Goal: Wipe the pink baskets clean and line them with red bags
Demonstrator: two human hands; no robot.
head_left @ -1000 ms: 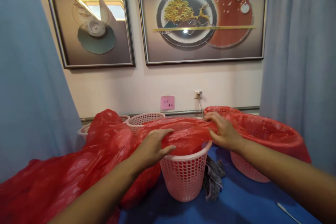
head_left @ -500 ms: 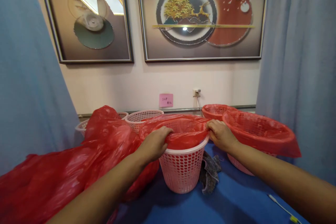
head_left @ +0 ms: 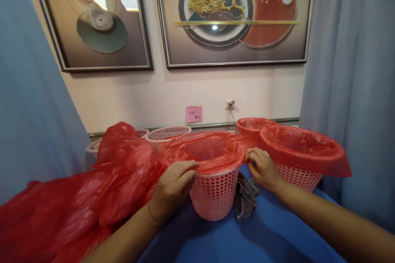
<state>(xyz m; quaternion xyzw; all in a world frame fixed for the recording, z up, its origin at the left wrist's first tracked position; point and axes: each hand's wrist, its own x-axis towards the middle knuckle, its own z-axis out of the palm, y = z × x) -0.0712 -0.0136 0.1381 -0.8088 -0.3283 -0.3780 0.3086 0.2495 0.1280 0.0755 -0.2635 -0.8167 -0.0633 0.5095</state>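
Note:
A pink perforated basket [head_left: 212, 197] stands upright on the blue surface, with a red plastic bag [head_left: 220, 164] lining it and folded over its front rim. My left hand [head_left: 174, 185] is closed on the bag at the rim's left side, fingers together. At the right side of the rim, my right hand [head_left: 261, 168] pinches the bag's edge. A large heap of red bags [head_left: 123, 176] lies left of the basket, partly behind my left arm. A grey cloth [head_left: 245, 199] rests against the basket's right side.
Right of the basket stands a red-lined basket [head_left: 299, 176], with another lined one [head_left: 251, 125] behind it. Unlined baskets [head_left: 168, 132] stand at the back left. Blue curtains [head_left: 348, 70] hang at both sides; a wall with framed pictures rises behind.
The bag's front edge now lies lower over the basket's front rim. Both hands have moved down and slightly outward. The view has shifted a little, and the white cable at the lower right is out of view.

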